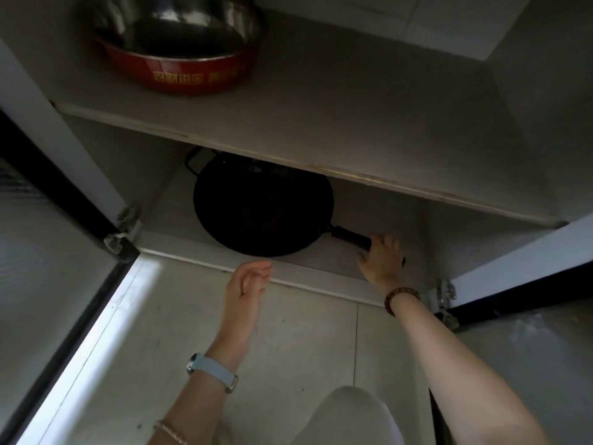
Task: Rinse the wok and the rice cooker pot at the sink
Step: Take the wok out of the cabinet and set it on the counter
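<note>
Two shelves, tile floor in front.
Upper shelf: red basin with shiny metal inside, at back left. Bottom shelf: black wok sitting on the board, partly under the upper shelf's edge, handle toward front right.

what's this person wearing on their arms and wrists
Both forearms are bare, with no sleeves in view. Behind the left hand is a watch with a pale blue-grey strap and silver case. Further up that arm is a thin pinkish beaded bracelet. Behind the right hand is a chunky brown bead bracelet.
</note>
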A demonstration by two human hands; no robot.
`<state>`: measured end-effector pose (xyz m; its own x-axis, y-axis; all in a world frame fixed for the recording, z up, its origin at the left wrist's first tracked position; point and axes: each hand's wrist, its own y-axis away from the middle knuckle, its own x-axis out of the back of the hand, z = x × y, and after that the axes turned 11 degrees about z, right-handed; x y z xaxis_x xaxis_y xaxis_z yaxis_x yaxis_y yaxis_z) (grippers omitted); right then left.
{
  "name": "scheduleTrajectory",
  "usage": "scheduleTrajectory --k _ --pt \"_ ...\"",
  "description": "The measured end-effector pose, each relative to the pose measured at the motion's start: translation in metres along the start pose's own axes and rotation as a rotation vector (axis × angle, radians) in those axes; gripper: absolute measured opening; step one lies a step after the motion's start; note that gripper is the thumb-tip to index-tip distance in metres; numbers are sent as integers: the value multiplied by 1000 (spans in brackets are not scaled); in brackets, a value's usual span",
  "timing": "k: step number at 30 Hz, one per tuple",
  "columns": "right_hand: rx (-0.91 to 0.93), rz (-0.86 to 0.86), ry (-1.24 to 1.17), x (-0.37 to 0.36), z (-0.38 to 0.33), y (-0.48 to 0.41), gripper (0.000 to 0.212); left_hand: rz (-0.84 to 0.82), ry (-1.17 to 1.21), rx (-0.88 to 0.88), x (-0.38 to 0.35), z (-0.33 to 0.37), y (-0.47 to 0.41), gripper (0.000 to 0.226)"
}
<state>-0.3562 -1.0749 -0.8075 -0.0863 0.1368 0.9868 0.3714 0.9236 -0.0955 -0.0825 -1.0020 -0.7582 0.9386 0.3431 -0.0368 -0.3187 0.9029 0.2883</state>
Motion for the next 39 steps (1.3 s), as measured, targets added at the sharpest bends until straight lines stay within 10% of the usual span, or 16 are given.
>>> scheduleTrajectory --k 16,25,39 --pt "-537 -902 -1008 -3 -89 71 21 -132 304 537 32 -18 1 29" --pt "-519 -738 -991 36 -118 83 21 -149 385 820 18 -42 3 31" --pt "-533 -810 -1005 99 -100 157 13 -442 246 800 -22 -14 35 29"
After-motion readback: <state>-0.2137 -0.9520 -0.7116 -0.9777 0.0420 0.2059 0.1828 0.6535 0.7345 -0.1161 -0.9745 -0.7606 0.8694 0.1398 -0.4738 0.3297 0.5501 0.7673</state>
